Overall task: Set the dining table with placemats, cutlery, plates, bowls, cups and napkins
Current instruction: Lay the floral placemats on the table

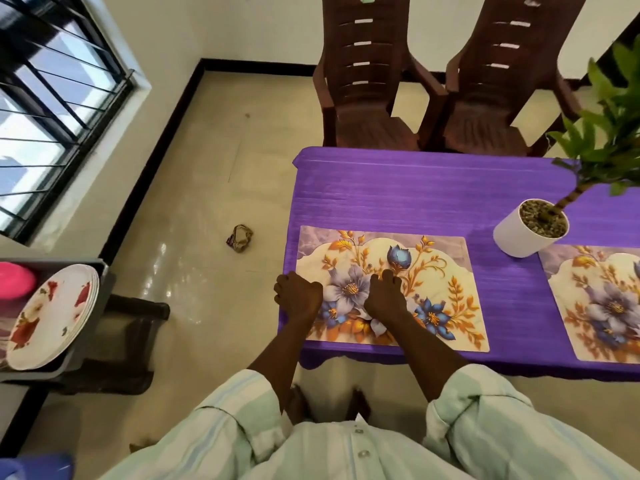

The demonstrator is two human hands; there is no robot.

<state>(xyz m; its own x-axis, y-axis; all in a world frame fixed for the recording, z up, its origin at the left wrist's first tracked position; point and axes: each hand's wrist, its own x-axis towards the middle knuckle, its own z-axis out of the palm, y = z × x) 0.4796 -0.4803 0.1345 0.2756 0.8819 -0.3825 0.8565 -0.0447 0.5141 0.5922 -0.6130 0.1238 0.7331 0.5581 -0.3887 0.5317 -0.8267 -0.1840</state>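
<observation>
Both hands on floral placemat [408,268] on purple worktop [415,195]: left hand [298,296] fingers curled at its left edge, right hand [385,295] fingers bunched, pressing mid-mat.

Purple table [433,199] with two floral placemats [446,282] [602,306], white potted plant [519,237].

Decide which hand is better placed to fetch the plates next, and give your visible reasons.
Probably left. The left hand rests at the placemat's left edge, on the side where the plates stand; the right hand lies mid-mat, farther away.
</observation>
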